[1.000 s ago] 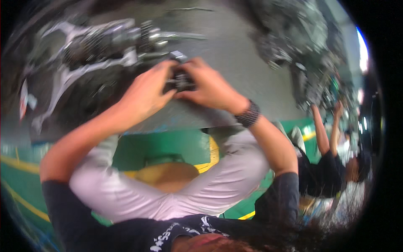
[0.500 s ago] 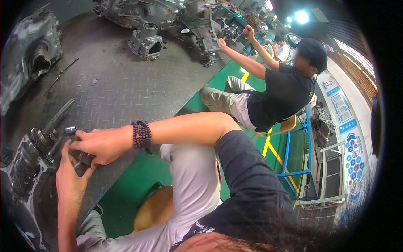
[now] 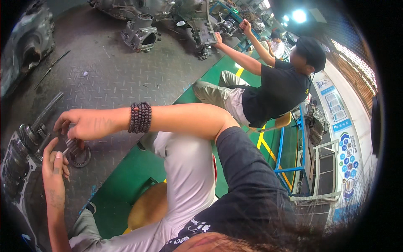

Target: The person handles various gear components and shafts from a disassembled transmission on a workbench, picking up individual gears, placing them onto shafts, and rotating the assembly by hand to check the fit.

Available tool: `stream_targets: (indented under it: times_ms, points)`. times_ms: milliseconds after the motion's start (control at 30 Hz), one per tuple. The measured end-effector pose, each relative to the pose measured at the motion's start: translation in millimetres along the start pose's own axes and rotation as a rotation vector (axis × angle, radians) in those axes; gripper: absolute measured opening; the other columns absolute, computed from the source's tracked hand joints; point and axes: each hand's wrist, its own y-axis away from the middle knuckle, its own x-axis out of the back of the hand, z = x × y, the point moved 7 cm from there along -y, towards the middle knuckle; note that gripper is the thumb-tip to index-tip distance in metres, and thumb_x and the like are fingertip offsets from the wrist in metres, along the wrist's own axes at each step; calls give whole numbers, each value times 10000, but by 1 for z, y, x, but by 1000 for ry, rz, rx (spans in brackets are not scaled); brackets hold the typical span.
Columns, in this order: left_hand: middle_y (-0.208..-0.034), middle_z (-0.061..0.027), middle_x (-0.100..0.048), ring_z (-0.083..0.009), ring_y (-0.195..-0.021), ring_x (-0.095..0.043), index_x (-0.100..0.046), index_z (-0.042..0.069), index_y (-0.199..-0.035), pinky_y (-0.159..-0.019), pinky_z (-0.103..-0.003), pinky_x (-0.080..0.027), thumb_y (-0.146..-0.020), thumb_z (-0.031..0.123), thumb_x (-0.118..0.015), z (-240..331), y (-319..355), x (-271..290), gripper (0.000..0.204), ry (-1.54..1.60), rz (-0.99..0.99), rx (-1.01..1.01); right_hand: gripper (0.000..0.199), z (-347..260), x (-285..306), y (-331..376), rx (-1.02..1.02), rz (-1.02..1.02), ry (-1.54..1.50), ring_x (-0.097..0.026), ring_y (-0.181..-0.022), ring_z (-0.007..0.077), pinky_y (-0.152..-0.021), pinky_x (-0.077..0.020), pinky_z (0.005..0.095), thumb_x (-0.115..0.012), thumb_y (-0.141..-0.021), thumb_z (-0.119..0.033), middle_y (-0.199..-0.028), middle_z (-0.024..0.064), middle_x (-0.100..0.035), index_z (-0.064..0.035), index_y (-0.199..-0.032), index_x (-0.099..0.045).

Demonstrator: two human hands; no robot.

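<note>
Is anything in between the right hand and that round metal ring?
Yes: a ribbed metal piece shows between the right hand and the metal ring. I can't tell whether it's joined to the ring.

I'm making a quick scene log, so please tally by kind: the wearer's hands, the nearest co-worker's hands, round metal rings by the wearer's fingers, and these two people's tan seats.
Wearer's left hand and right hand: 2
Co-worker's hands: 2
Metal ring: 1
Tan seats: 2
Total: 7
</note>
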Motion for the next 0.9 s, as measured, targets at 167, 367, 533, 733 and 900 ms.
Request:
stream_targets:
  times_ms: [167,367,533,733,900]
  points:
    - [-930,0,-587,-62,-739,-487,-461,67,-1688,-679,-218,-414,-1182,290,-565,4,5,7,563,32,27,-72,501,-12,7,8,33,15,-48,-762,-949,196,-891,-642,354,-549,-969,44,-1339,164,-651,85,-1467,-587]
    - [-1105,-17,-633,-78,-804,-501,-437,30,-1693,-711,-233,-394,-1158,271,-573,19,14,2,602,415,15,62,450,-73,-5,29,412,192,366,-774,-933,202,-889,-637,344,-573,-990,115,-1306,145,-628,0,-1422,-625]
    - [-1204,-24,-673,-65,-845,-485,-387,100,-1725,-749,-218,-403,-1204,219,-479,54,41,4,542,250,185,-237,396,-84,-3,40,475,210,241,-772,-982,195,-947,-619,351,-609,-1037,125,-1263,139,-681,-15,-1407,-608]
    - [-944,11,-507,-64,-865,-472,-415,91,-1650,-783,-222,-424,-1188,121,-509,35,29,-6,473,48,101,-52,221,-28,-15,30,-91,-213,403,-753,-901,190,-866,-622,391,-621,-1134,-144,-1008,112,-775,33,-1265,-652]
    - [-873,-25,-545,-96,-788,-508,-451,50,-1559,-755,-272,-442,-1183,135,-537,50,50,1,394,-65,205,-412,255,-69,-11,49,160,-70,671,-759,-900,309,-812,-579,436,-660,-1126,-208,-995,191,-770,20,-1238,-688]
